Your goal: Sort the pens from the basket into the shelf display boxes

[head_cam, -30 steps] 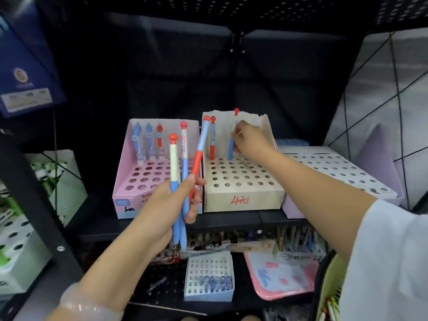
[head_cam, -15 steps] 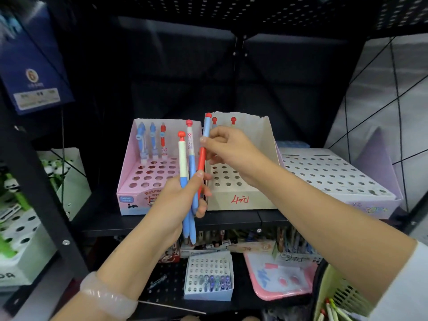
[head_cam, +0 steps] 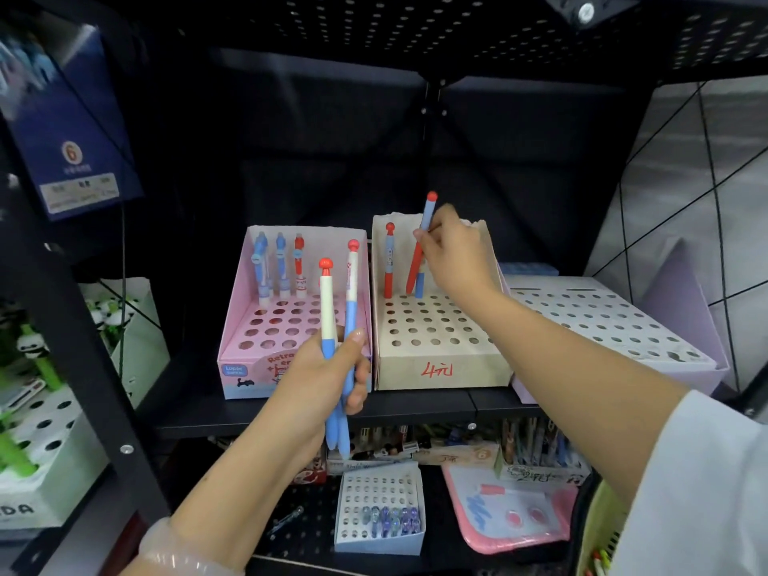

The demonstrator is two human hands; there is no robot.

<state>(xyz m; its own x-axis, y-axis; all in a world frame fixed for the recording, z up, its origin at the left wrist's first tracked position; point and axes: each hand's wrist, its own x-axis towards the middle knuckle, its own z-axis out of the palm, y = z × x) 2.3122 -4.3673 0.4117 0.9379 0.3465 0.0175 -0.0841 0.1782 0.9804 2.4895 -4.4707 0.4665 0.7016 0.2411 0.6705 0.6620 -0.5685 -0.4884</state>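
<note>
- Two pens (head_cam: 337, 326) in left hand (head_cam: 320, 384): white upper barrels, blue lower halves, red knob caps; upright in front of pink box (head_cam: 291, 326).
- Fingers and thumb curled round both barrels.
- One red-and-blue pen (head_cam: 417, 259), red-capped, tilted over back row of beige box (head_cam: 436, 338), beside a standing pen (head_cam: 389, 259).
- Pinched high on barrel by right hand (head_cam: 457, 259); fingertips closed on it.
- Basket (head_cam: 598, 530) at lower right.
</note>
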